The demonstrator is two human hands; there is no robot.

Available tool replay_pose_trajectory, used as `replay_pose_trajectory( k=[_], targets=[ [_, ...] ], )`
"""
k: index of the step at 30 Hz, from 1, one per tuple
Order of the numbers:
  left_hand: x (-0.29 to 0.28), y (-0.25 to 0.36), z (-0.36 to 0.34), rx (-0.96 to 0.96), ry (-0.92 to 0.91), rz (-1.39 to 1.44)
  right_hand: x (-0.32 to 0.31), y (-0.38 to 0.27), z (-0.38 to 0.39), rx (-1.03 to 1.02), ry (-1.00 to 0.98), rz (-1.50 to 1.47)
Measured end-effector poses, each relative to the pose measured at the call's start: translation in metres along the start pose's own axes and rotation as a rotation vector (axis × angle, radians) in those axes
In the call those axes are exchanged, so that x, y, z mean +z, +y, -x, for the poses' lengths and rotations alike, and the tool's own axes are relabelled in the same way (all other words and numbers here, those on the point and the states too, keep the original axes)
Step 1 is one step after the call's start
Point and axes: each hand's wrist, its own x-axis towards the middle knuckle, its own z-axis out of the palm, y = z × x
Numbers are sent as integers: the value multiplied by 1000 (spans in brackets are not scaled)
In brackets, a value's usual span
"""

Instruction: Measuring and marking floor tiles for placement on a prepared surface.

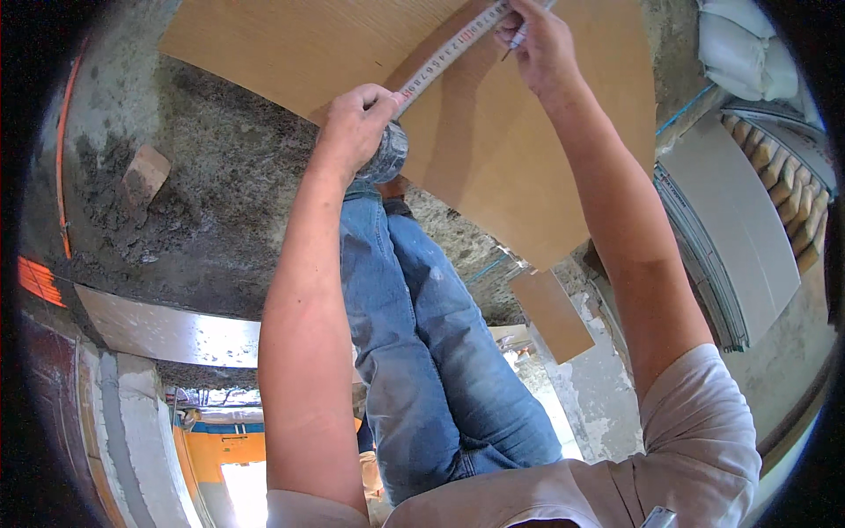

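My left hand [355,128] is closed round a tape measure, whose scuffed grey case [387,157] shows under the palm. Its pale blade [449,55] is drawn out toward the upper right, over a large light-brown wood-faced board [519,158]. At the far part of the board, my right hand [541,46] is closed on a slim pen-like marker [518,37], dark tip pointing down. Those fingers are also at the blade; whether they pinch it I cannot tell. The blade's far end is out of the picture.
Rough grey concrete floor [238,167] holds a brick-like block [146,174] and an orange cable [62,150] at left. A small board offcut [553,314] lies near the large board's corner. Stacked grey panels [731,229] and white sacks [744,53] stand at right.
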Motion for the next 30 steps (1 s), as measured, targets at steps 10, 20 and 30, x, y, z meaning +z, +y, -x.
replay_pose_trajectory(
  k=[10,20,30],
  targets=[
    [-39,-54,60,-288,-327,274,74,69,80,259,297,304],
    [-84,-80,70,-307,-279,286,128,127,102,526,278,228],
    [-68,-81,41,-104,-150,250,131,164,90,423,222,701]
  ],
)
